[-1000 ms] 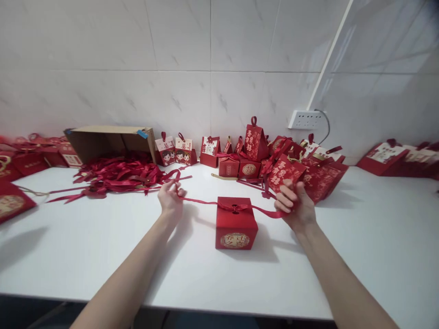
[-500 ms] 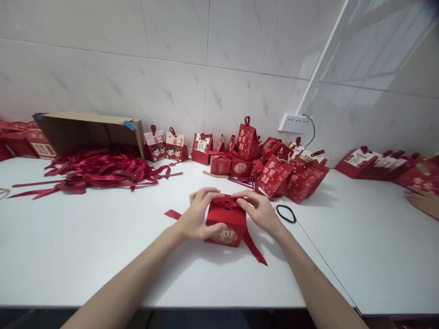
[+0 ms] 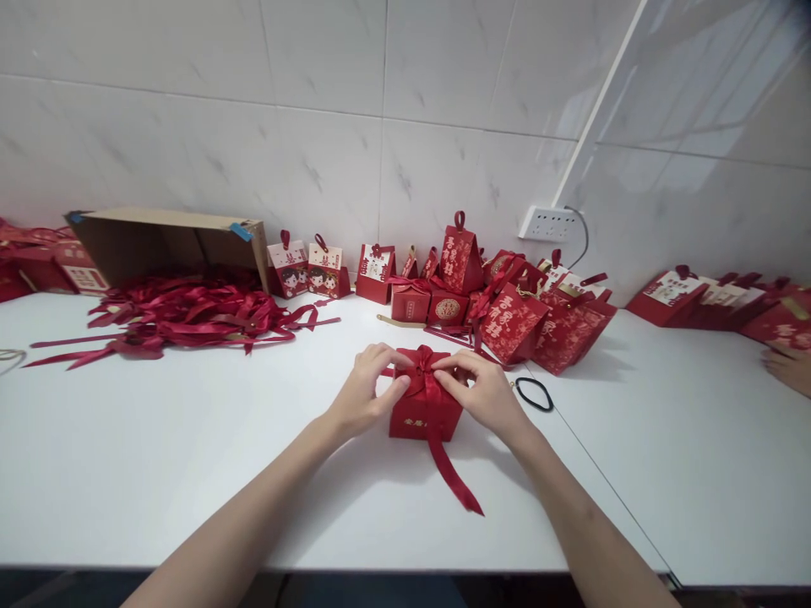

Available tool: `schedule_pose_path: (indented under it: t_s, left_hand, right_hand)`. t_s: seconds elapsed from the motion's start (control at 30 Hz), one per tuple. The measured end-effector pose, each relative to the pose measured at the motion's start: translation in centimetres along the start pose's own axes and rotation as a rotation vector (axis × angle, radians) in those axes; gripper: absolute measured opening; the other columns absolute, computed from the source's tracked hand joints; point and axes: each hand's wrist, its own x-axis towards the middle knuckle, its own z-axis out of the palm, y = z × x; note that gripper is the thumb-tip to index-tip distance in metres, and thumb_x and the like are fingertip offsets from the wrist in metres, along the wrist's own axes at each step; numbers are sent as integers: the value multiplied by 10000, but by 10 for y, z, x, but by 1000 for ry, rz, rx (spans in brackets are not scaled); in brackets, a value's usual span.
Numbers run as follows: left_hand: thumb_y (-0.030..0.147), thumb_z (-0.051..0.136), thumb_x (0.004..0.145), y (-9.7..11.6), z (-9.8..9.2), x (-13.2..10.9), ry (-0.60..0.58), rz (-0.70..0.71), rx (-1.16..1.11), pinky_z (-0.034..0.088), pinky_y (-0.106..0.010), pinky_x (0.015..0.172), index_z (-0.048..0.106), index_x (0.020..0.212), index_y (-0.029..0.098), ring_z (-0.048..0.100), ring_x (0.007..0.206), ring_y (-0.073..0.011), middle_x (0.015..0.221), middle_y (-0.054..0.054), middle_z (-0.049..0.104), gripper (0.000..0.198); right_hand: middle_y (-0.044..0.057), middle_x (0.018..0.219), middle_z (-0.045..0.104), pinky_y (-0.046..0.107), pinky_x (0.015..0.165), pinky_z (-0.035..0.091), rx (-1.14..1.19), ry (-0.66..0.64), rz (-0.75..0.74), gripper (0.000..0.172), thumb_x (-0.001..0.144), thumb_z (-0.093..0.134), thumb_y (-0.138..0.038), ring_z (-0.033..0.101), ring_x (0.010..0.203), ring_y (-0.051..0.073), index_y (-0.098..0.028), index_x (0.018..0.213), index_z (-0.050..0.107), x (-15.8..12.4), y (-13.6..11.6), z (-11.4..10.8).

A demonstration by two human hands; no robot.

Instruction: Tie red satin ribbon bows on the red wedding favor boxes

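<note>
Red card, gold print: the gift box (image 3: 423,412) stands about midway between the front and back edges of the white desk (image 3: 190,456). I have my left hand (image 3: 364,393) and right hand (image 3: 482,393) meeting on its lid, each pinching the ribbon (image 3: 451,473) at the bow, and one tail runs down the box front toward the desk's front edge. A black hair tie (image 3: 533,394) lies just beside my right hand. Along the back edge sit a tipped cardboard carton (image 3: 171,245), a heap of loose ribbons (image 3: 183,317) and a cluster of finished boxes (image 3: 507,317). Another person's hand (image 3: 789,367) rests at the right edge.
</note>
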Motion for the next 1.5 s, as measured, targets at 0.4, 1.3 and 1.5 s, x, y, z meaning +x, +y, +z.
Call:
schedule_pose_path:
  t_s: [0.4, 1.3, 1.5]
  left_hand:
    - [61, 621, 619, 11, 10, 26, -70, 63, 213, 334, -288, 569, 637, 562, 231, 468, 600, -198, 582, -20, 538, 180]
    - [85, 360, 786, 35, 6, 7, -246, -206, 544, 394, -307, 634, 338, 647, 202, 466, 692, -173, 753, -31, 446, 184]
    - [110, 346, 816, 50, 0, -17, -295, -152, 513, 394, -309, 652, 369, 689, 198, 464, 707, -169, 778, -31, 445, 156]
  right_hand:
    - [-23, 627, 570, 245, 531, 340, -260, -222, 94, 112, 741, 518, -197, 477, 540, 112, -204, 633, 548, 16, -16, -5]
    - [-37, 614, 505, 222, 518, 245, -319, -358, 4, 30, 727, 489, -211, 421, 544, 104, -210, 720, 460, 9, -36, -9]
    - [-42, 580, 492, 221, 528, 251, -307, -374, -66, 19, 748, 479, -195, 426, 530, 102, -206, 732, 483, -12, -50, -10]
